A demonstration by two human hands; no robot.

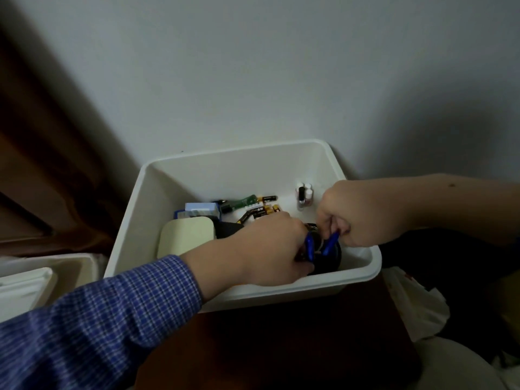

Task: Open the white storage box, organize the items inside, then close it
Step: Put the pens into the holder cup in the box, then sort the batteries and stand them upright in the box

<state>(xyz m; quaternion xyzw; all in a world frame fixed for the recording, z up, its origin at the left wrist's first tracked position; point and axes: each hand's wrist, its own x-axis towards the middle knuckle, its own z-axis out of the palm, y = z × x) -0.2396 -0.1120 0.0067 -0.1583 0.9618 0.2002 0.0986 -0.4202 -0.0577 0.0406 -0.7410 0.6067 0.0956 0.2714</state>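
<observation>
The white storage box (pixel 157 192) stands with no lid on it against the wall. Both hands reach into its front right corner. My left hand (pixel 264 249) grips one blue tag (pixel 309 246) above a round black object (pixel 332 257). My right hand (pixel 357 215) pinches a second blue tag (pixel 330 244) beside it. Inside the box lie a cream flat case (pixel 187 235), a light blue packet (pixel 201 211), a green stick (pixel 243 202), several batteries (pixel 264 211) and small white-capped bottles (pixel 304 192).
The box sits on a dark brown surface (pixel 281 347). A white container (pixel 36 277) stands at the left. A brown door (pixel 42 164) is at the far left. White plastic bags (pixel 416 302) lie at the right.
</observation>
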